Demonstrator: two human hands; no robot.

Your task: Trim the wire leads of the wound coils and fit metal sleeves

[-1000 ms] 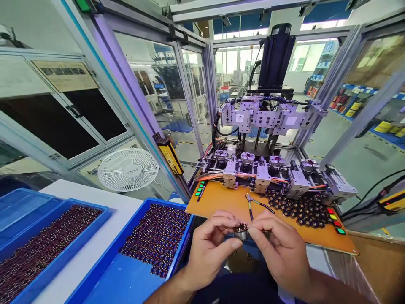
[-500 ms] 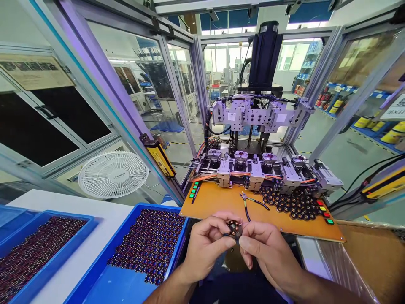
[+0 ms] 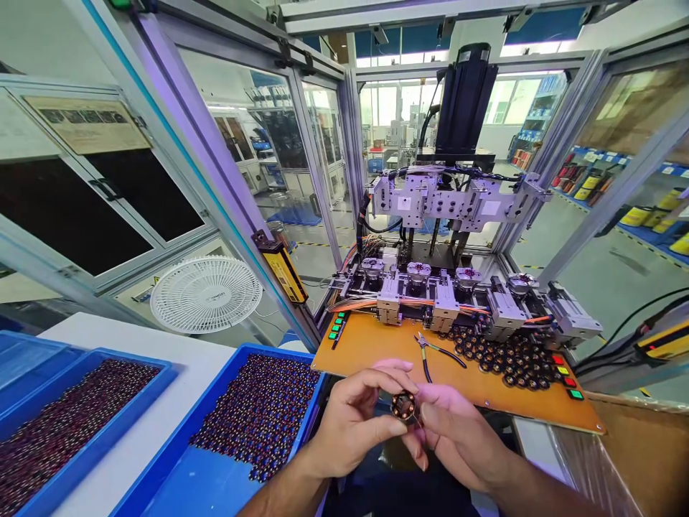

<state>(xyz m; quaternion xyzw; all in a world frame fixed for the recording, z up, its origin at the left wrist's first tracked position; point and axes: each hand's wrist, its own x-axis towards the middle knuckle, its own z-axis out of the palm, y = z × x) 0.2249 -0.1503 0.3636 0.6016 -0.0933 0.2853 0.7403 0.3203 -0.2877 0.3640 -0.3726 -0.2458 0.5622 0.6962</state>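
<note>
A small ring-shaped motor stator [image 3: 403, 406] with copper windings is held before me, its round face turned up toward the camera. My left hand [image 3: 352, 420] grips it from the left between thumb and fingers. From the right, my right hand [image 3: 457, 427] has thumb and fingertips closed at the stator's edge, where thin wire ends seem to stick out. Beyond my hands, cutting pliers [image 3: 425, 362] lie on the orange board [image 3: 371, 352]. Several more stators [image 3: 511, 359] stand packed together at the board's right side.
A machine with a row of fixtures [image 3: 444, 305] stands behind the board. On the left, a blue tray [image 3: 194, 477] holds many stators, with another filled blue tray [image 3: 171, 375] farther left. A white fan [image 3: 207, 294] and a yellow sensor bar [image 3: 283, 269] stand beyond.
The view has shifted slightly, so the scene sits farther right. The stator has tilted to show more of its face, and my left fingers have shifted around it.
</note>
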